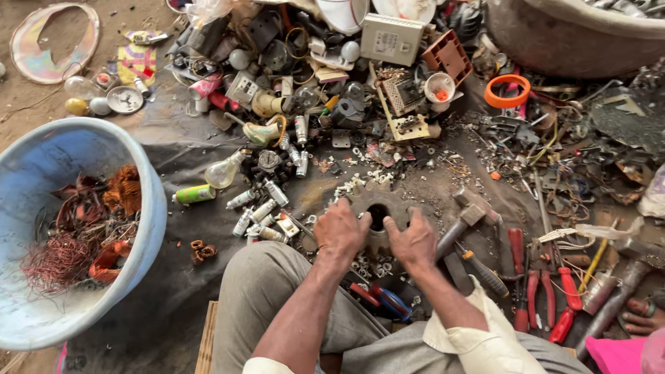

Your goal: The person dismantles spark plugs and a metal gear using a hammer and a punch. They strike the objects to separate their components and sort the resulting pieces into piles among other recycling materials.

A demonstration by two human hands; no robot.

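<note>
My left hand (339, 232) and my right hand (414, 242) rest side by side on a large rusty metal gear (377, 208) with a dark centre hole, lying flat on a dark sheet (180, 149). Fingers of both hands curl over the gear's near rim; I cannot see whether a small part is pinched beneath them. Small white bits and nuts lie scattered around the gear. Just right of my right hand lies a hammer (463, 221). My knees in grey trousers are below the hands.
A light blue tub (149, 208) at left holds copper wire coils. Beyond the gear lies a heap of electronic scrap, bulbs and small batteries. Red-handled pliers (564, 291) and screwdrivers lie at right. Another person's foot (641, 315) shows at the right edge.
</note>
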